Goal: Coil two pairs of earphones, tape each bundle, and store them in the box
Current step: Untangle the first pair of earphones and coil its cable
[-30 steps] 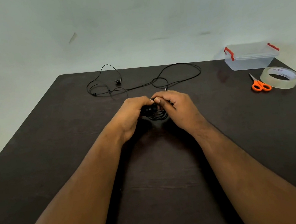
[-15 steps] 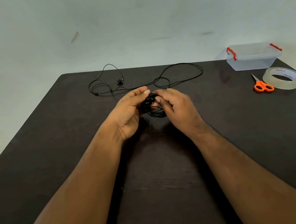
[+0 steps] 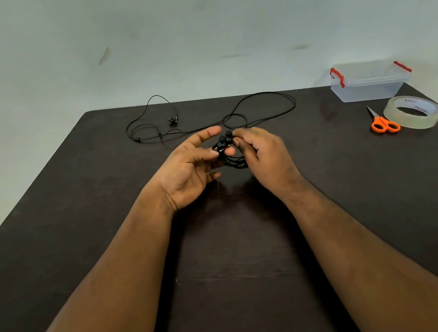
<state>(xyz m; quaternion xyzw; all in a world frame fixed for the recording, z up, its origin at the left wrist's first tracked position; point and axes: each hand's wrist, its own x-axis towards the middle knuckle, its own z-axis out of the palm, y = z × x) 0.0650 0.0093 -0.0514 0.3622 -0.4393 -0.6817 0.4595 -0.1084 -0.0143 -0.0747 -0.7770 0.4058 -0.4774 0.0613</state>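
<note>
— Biggest first: dark tabletop (image 3: 81,243), then clear box (image 3: 367,84) with red clips at the far right corner, lid on by the look of it. Near it, tape roll (image 3: 413,112), with orange scissors (image 3: 383,124) just beside. All untouched?

— Untouched, yes. Second earphones (image 3: 205,122) sprawled loose along the far edge, not yet coiled. First coiled bundle (image 3: 232,155) held above the tabletop between both hands, buds up top.

— Changed since a second ago?

— Left hand (image 3: 187,170) was closed over the bundle then; now rolled palm-up and opened out, index finger stretched forward, thumb resting across by the buds. Right hand (image 3: 263,153) unmoved, fingertips pinching the loops from the right side.

— Meaning for the task?

— Probably coiling finished on pair one, bundle being handed over to the right hand so the left goes free. Taping likely next, though tape sits on the right, well apart from both hands.

— Grip state, plainly?

— Right grip clamped on the bundle. Left grip spread, supporting more than holding; lower fingers half hidden behind the cable, so hard to be sure. Both forearms angled inward, meeting at mid-table
</note>
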